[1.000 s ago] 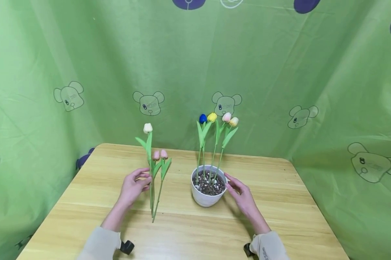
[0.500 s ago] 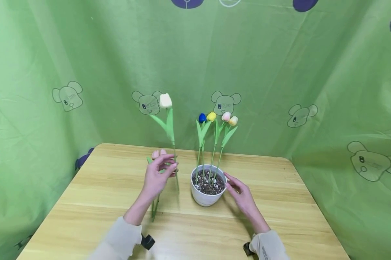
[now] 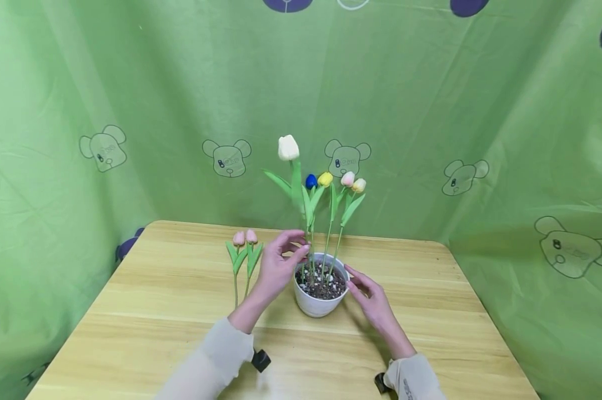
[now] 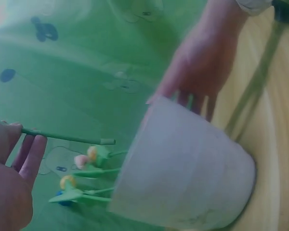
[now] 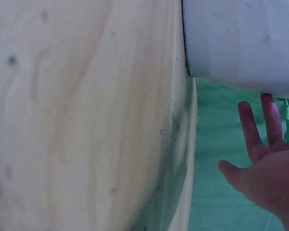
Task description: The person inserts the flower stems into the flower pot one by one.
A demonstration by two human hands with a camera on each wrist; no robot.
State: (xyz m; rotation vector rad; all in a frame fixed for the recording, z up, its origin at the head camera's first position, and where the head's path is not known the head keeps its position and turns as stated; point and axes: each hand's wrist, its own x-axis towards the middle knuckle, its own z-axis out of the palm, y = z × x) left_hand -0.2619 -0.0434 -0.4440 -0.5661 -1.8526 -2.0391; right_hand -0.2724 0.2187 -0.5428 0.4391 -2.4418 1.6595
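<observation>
Green cloth point(image 3: 406, 100) backs the wooden table point(image 3: 421, 289) and pot point(image 3: 318, 306).

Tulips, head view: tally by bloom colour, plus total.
White cup-shaped tulip, held by the left hand: 1
Blue cup-shaped tulip: 1
Yellow cup-shaped tulip: 1
Pale pink cup-shaped tulip: 1
Cream-and-orange cup-shaped tulip: 1
Pink cup-shaped tulips, lying on the wooden table: 2
Total: 7
</observation>
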